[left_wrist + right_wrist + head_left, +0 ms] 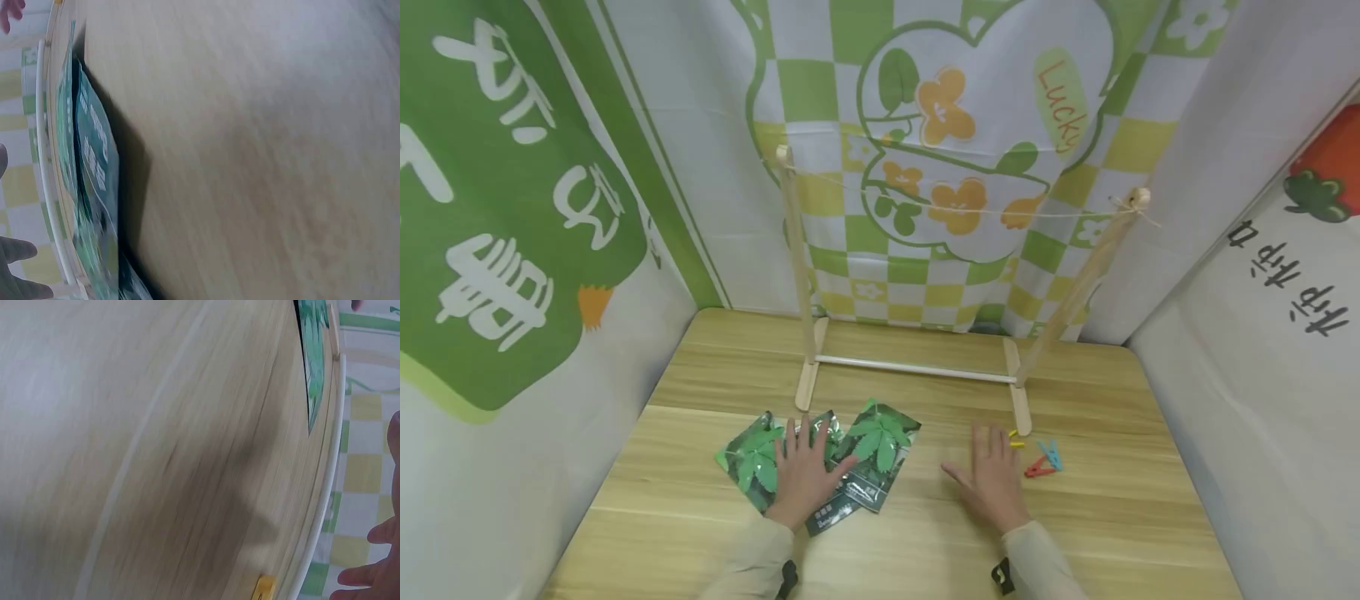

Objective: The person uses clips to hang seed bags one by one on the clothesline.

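Note:
Several green foil packets printed with a large leaf lie on the table; the right-hand packet overlaps a darker one. My left hand is over them with fingers spread and straight. In the left wrist view the packets stand out edge-on, and only parts of the fingers show. To their right, my right hand has its fingers extended and holds nothing. Just beyond it lie a yellow clothespin, a red clothespin and a blue clothespin. The right hand partly hides the yellow one.
A wooden stand with a left post and a right post is behind the packets. A thin string spans the post tops, and a white rod joins the feet. Patterned cloth hangs behind the wooden table.

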Action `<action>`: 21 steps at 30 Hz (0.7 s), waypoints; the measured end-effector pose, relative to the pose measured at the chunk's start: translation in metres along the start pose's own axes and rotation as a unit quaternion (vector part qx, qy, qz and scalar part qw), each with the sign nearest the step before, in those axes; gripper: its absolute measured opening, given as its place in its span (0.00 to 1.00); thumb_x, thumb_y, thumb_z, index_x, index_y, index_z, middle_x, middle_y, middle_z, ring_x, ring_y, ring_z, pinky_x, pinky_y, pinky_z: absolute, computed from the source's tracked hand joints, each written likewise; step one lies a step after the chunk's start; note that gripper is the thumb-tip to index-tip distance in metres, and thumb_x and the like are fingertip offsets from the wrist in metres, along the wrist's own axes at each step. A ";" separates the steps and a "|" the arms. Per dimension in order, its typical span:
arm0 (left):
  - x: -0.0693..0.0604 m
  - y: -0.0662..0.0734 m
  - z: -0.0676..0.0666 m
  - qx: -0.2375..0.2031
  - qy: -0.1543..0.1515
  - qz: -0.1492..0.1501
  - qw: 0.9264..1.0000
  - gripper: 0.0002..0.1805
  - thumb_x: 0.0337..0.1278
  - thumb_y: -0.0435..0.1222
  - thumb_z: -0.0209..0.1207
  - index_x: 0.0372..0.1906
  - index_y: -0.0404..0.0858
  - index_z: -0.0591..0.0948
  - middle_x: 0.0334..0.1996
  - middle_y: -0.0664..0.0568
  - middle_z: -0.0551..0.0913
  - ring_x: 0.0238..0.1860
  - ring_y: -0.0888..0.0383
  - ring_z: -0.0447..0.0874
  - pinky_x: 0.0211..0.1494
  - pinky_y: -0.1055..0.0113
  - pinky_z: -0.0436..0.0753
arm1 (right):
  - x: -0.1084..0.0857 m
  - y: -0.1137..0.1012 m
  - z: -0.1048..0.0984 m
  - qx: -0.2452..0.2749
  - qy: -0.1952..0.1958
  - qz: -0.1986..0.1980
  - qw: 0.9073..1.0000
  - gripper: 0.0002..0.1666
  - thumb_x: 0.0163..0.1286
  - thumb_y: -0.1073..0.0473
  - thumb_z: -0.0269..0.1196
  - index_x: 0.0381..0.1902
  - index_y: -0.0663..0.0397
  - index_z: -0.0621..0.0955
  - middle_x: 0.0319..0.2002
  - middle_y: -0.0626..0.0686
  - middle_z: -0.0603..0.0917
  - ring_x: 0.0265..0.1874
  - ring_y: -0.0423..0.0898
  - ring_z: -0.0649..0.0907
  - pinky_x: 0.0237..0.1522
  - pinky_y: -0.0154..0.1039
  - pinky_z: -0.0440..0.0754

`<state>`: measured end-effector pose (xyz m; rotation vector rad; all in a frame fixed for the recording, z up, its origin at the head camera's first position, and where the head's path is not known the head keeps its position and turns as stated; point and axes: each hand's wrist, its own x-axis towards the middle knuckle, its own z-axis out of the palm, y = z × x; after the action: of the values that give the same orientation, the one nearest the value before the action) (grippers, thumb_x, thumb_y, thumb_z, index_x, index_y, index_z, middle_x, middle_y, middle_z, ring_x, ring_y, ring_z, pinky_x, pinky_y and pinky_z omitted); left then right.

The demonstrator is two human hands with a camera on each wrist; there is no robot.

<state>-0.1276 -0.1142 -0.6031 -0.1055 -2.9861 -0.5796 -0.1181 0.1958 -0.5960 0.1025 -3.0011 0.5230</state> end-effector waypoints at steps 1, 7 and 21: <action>0.001 -0.003 0.001 0.000 0.003 -0.001 1.000 0.48 0.54 0.67 0.55 0.71 0.39 0.66 0.72 0.30 0.59 0.74 0.29 0.49 0.70 0.28 0.53 | 0.001 0.003 0.000 0.003 -0.001 -0.001 1.000 0.52 0.64 0.32 0.60 0.73 0.60 0.60 0.70 0.74 0.59 0.71 0.71 0.59 0.67 0.71 0.60; 0.004 -0.018 -0.001 -0.002 0.005 -0.020 1.000 0.47 0.54 0.66 0.57 0.71 0.40 0.66 0.72 0.29 0.58 0.74 0.28 0.48 0.69 0.27 0.51 | 0.003 0.021 -0.006 0.020 0.004 -0.008 1.000 0.50 0.64 0.33 0.61 0.71 0.60 0.63 0.67 0.71 0.63 0.69 0.70 0.62 0.66 0.70 0.62; 0.001 -0.052 -0.014 -0.005 -0.013 -0.072 0.997 0.52 0.54 0.69 0.54 0.73 0.36 0.61 0.74 0.28 0.51 0.74 0.27 0.44 0.69 0.25 0.45 | 0.002 0.057 -0.019 0.026 -0.007 0.026 0.999 0.51 0.68 0.34 0.57 0.74 0.65 0.56 0.68 0.75 0.60 0.68 0.72 0.60 0.69 0.70 0.55</action>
<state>-0.1319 -0.1677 -0.6091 0.1024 -3.0344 -0.6108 -0.1232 0.2562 -0.5970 0.0332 -3.0114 0.6077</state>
